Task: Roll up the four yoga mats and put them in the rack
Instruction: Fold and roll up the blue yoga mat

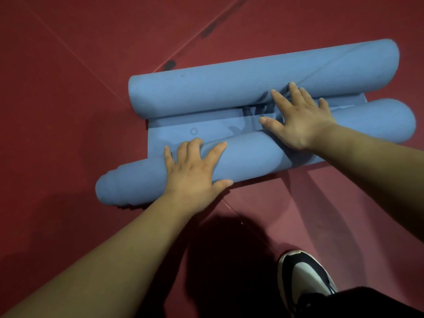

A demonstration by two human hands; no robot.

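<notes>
Three rolled light-blue foam yoga mats are lying on the dark red padded floor (pixel 68 92), none in a rack.

The far long blue roll (pixel 229 88) is lying crosswise, farthest from the person. The near blue roll (pixel 250 157) is lying closest, tilted, with its left end stepped out in layers. The right blue roll (pixel 380 120) is lying between them on the right side. Cannot tell if the near and right rolls are joined under the arm. A flat light-blue mat sheet (pixel 176 131) with a small ring mark is lying under the rolls and showing between them. Some dark straps or bars (pixel 252 111) are showing in the gap below the far roll; cannot tell what they are.

The left hand (pixel 195 168) is pressing down on top of the near blue roll, its fingers (pixel 218 149) spread and draped over the curve, not clamping. The right hand (pixel 300 120) is lying flat and spread in the gap, fingertips touching the far long blue roll, thumb resting on the flat sheet, gripping nothing.

A black-and-white sneaker (pixel 305 276) is standing on the floor at lower right.
</notes>
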